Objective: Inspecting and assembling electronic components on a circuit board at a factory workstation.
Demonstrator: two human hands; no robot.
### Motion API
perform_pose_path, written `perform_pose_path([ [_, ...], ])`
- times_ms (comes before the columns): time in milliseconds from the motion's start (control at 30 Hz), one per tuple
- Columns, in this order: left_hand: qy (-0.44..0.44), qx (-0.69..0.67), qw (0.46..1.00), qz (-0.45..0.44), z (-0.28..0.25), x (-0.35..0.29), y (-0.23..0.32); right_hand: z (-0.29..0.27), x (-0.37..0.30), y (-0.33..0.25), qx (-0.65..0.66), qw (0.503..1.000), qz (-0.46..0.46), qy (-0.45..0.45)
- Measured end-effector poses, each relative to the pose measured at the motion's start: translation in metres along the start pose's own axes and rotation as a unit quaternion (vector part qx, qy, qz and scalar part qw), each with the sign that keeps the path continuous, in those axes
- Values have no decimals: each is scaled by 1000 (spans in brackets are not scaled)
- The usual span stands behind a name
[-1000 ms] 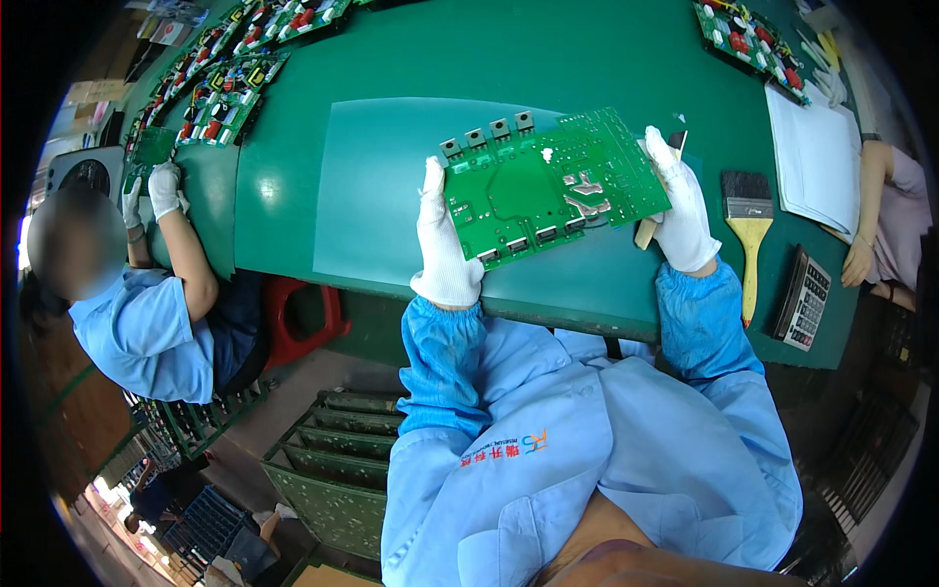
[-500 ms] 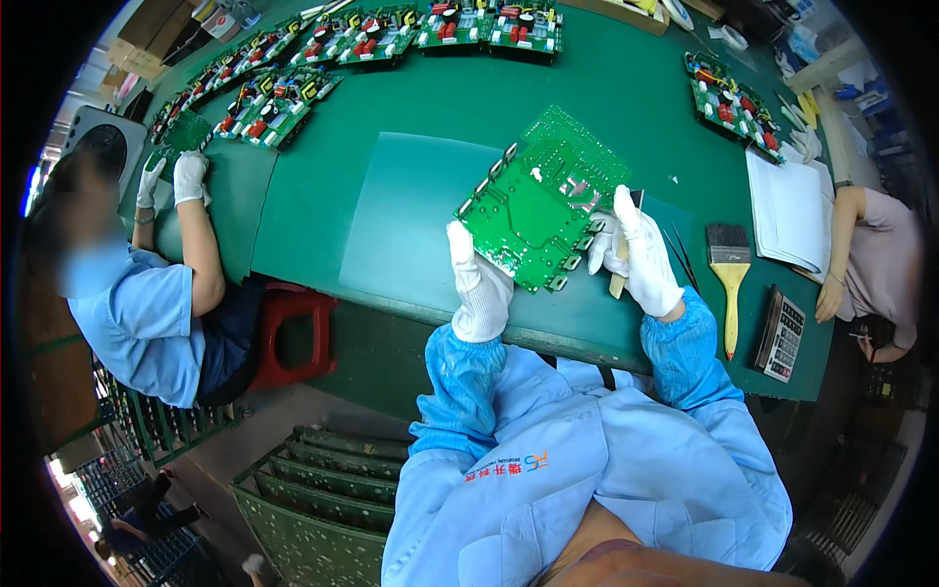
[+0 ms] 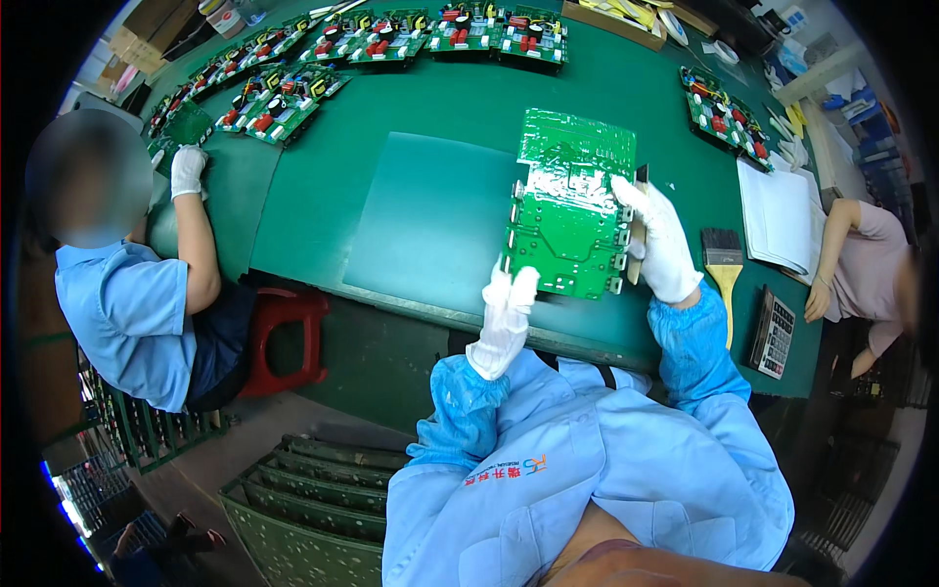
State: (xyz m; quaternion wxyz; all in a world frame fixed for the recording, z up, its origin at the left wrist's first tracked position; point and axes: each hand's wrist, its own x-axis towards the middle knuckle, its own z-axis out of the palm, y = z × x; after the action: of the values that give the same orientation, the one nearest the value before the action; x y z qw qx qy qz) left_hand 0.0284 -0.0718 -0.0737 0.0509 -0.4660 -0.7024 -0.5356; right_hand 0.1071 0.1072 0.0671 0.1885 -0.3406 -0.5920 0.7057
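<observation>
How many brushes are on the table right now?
1: a wooden-handled brush lies on the green table, just right of the right hand, beside the calculator. Others may be hidden out of view.

Circuit board [image 3: 572,210] above the table [image 3: 323,196], mat [image 3: 430,225] left, brush [image 3: 725,264] and calculator [image 3: 773,333] right.

White-gloved hands [image 3: 587,274] are gripping a glossy green board [image 3: 567,210]; the table [image 3: 323,186] is showing green, a brush [image 3: 724,259] yellow-handled.

Glossy green circuit board [image 3: 572,210]; white cloth gloves; matt green table mat [image 3: 430,215]; wooden-handled brush [image 3: 725,269]
</observation>
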Motion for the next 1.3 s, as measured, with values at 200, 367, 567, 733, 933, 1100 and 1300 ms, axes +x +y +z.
perform_pose_path([
  [200, -104, -39, 993, -32, -11, 26, 47, -8, 4, -37, -187, 980, -67, -30],
  [367, -47, -80, 991, -97, -25, 17, 27, -35, 14, -84, -399, 889, -196, -107],
  [567, -126, -415, 880, -195, -49, 74, 17, -19, 34, -58, -430, 792, -159, -403],
  [733, -235, -610, 614, -441, -40, 91, 24, -7, 47, -42, -445, 782, -43, -434],
  [933, -197, -625, 647, -390, -25, 99, 28, -33, 63, -9, -220, 915, 24, -338],
  [1100, -68, -636, 621, -452, -21, 95, 16, -62, 52, 10, -30, 995, -33, -89],
  [1300, 14, -627, 629, -459, -7, 103, 24, -70, 26, 75, -122, 978, -152, -75],
])
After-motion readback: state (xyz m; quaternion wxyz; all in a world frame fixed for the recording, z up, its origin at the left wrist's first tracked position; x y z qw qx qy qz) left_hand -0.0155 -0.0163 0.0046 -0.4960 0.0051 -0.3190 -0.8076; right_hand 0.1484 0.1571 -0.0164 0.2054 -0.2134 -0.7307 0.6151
